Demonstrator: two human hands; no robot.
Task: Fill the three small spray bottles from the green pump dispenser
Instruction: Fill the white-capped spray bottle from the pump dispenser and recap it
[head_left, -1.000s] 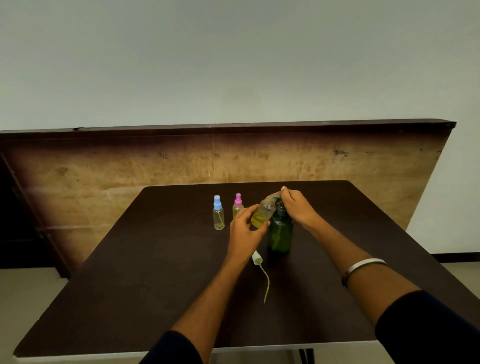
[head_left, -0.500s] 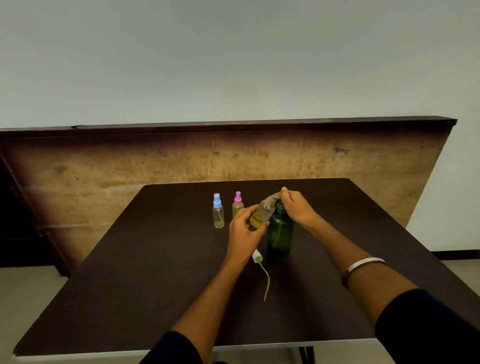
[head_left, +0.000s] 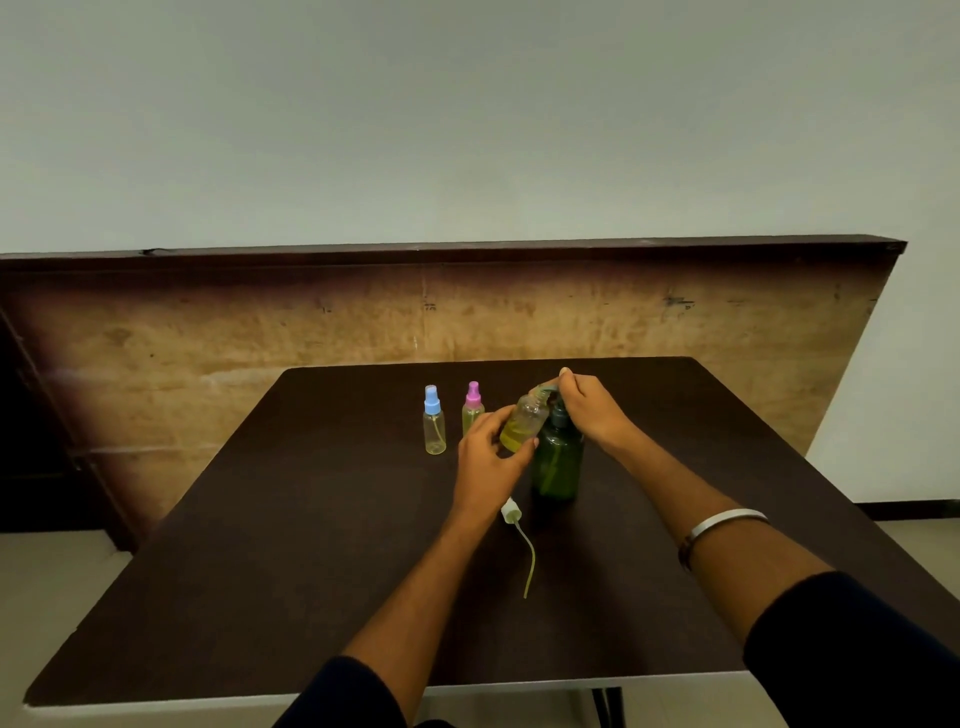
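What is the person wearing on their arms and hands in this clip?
Both forearms are bare, with dark sleeves pushed up towards the elbows: the left sleeve and the right sleeve. A pale, silvery bangle circles the right wrist. The left hand and right hand wear no gloves; no rings can be made out.

Dim, even light leaves the dark brown tabletop (head_left: 311, 519) nearly shadowless. Wide-angle distortion bends the frame's edges. Detail is soft throughout.

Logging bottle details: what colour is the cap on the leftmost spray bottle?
Light blue: the leftmost spray bottle, seen in the head view.
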